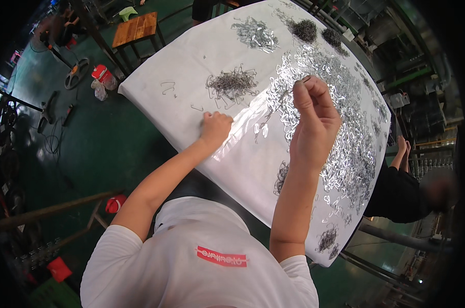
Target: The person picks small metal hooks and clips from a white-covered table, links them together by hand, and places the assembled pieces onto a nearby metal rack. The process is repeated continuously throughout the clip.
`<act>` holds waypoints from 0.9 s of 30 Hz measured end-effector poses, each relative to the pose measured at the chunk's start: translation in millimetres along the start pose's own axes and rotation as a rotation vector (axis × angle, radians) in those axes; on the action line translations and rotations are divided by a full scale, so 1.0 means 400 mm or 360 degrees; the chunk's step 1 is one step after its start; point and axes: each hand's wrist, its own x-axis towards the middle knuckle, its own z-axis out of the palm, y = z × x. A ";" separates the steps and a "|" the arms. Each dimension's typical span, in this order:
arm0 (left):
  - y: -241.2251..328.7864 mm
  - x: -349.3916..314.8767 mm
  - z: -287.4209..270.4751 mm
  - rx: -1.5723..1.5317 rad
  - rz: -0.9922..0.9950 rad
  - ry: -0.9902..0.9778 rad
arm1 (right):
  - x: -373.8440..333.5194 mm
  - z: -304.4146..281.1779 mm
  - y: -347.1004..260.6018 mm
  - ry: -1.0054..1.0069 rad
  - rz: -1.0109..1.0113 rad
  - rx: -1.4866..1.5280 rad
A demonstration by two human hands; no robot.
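White worktop [181,66]: right hand [317,113], at 2 o'clock, pinches a thin wire piece [306,79]; a loosened pinch could lose it among metal clips [351,138]. Left hand [217,128] curled; contents unclear.

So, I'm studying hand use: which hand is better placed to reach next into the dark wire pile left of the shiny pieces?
Probably the left hand: it is low and closest to the dark wire pile, while the right hand is raised, apparently pinching a thin piece.
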 end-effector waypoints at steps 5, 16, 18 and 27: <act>0.084 0.116 -0.258 -0.1512 -0.0269 0.0212 | -0.008 0.009 0.017 -0.0072 0.0040 -0.0091; 0.232 0.105 -0.553 -0.1652 0.0145 0.0382 | 0.030 0.078 0.064 -0.0130 -0.0150 -0.0409; 0.218 0.108 -0.554 -0.1621 0.0135 0.0401 | 0.034 0.094 0.069 -0.0159 -0.0133 -0.0456; 0.149 0.130 -0.563 -0.1464 0.0287 0.0612 | 0.116 -0.006 0.245 -0.0672 0.0296 -0.0487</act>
